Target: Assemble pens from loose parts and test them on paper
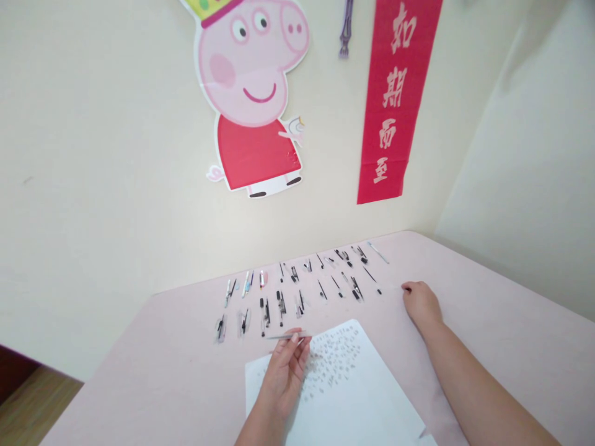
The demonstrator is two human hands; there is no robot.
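Note:
My left hand (284,370) is over the near part of a white sheet of paper (346,384) covered with small grey scribbles. Its fingers pinch a thin pen (289,336) that lies level at the sheet's far edge. My right hand (421,302) rests on the pink table (488,322) to the right of the pens, fingers curled loosely, with nothing visible in it. Several pens, caps and pen parts (297,288) lie in rows beyond the paper.
A cream wall rises right behind the table's far edge, with a cartoon pig cut-out (253,93) and a red banner (395,99) with white characters. Wooden floor (28,402) shows at the lower left.

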